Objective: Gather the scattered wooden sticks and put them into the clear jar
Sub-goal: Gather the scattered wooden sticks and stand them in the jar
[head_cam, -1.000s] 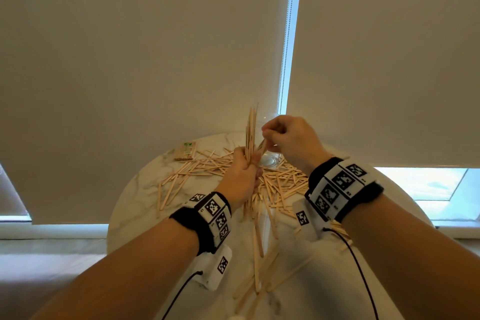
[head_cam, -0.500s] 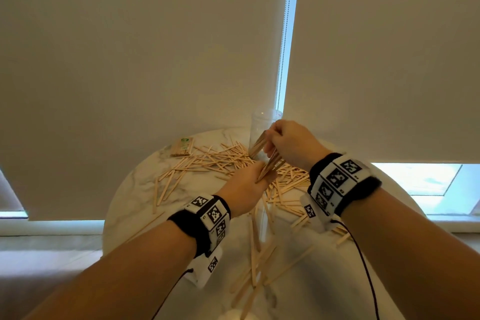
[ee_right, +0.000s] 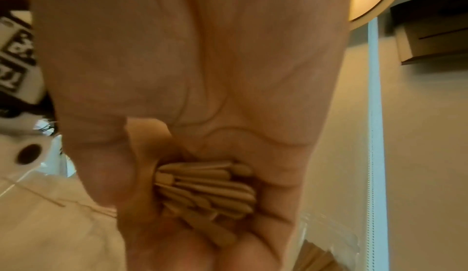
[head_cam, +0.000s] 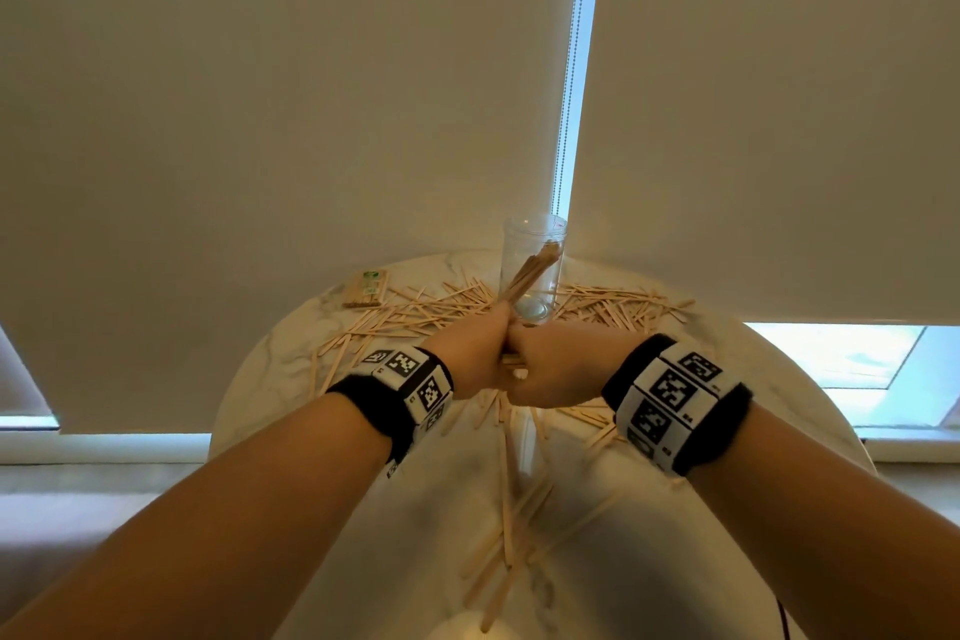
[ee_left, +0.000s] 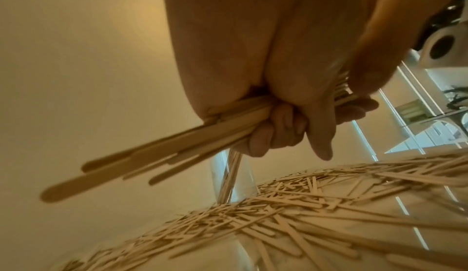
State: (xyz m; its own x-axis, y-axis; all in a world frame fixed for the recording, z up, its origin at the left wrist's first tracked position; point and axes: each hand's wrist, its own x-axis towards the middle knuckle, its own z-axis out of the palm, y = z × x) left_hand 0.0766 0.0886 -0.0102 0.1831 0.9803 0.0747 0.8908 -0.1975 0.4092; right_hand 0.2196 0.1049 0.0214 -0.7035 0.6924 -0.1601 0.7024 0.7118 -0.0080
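Both hands meet low over the round marble table [head_cam: 779, 379]. My left hand [head_cam: 475, 353] grips a thick bundle of flat wooden sticks [head_cam: 530, 273], fingers curled round it [ee_left: 278, 131]. My right hand [head_cam: 556, 364] is closed round the bundle's near ends [ee_right: 207, 185]. The bundle tilts up and away, and in the head view its far end overlaps the clear jar [head_cam: 532, 244]. Whether the tips are inside the jar or in front of it I cannot tell. The jar [ee_left: 238, 179] stands upright just beyond the hands. Loose sticks [head_cam: 426, 312] lie all round its base.
More sticks lie right of the jar [head_cam: 623, 307] and near the table's front [head_cam: 514, 525]. A small packet of sticks [head_cam: 366, 288] sits at the back left. Roller blinds with a bead chain [head_cam: 566, 120] hang right behind the table's far edge.
The bundle stood upright in my left hand, then tipped over. My right hand came down from pinching sticks near the top and now grips the bundle's near ends against my left hand.
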